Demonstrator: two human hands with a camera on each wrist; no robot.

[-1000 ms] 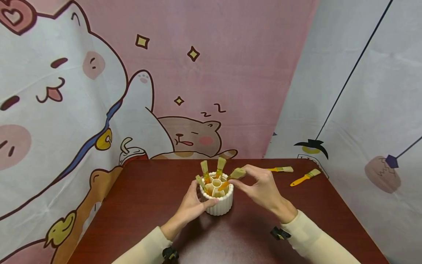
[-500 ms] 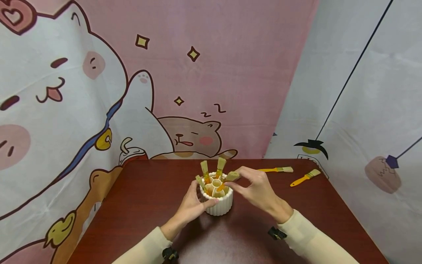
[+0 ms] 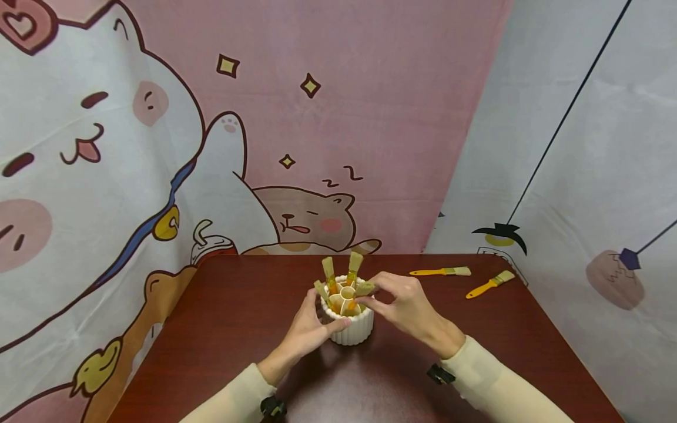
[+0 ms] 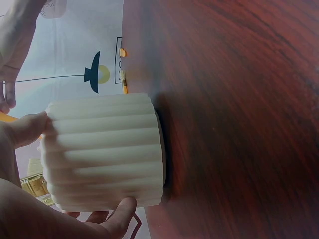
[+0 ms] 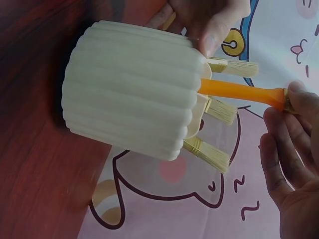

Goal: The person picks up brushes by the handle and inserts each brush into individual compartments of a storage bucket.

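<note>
A ribbed white holder (image 3: pixel 351 332) with petal-shaped compartments stands upright on the table. My left hand (image 3: pixel 309 329) grips its left side, with the thumb (image 4: pixel 32 128) near the rim. My right hand (image 3: pixel 409 305) pinches a paintbrush (image 5: pixel 244 92) by its metal collar, bristles up. That brush's orange handle points down into the holder's opening. Three other paintbrushes stand in the holder with bristles upward: one at the left (image 3: pixel 321 289), one at the back left (image 3: pixel 328 269) and one at the back (image 3: pixel 355 262). Their handles are mostly hidden inside.
Two more yellow-handled paintbrushes lie on the dark red table (image 3: pixel 238 329) at the back right: one near the back edge (image 3: pixel 439 272), the other (image 3: pixel 489 284) nearer the right edge. Printed cloth (image 3: pixel 381 117) hangs behind and along both sides.
My right hand has moved left and slightly down, bringing the pinched paintbrush further into the holder and more upright. My left hand has stayed on the holder.
</note>
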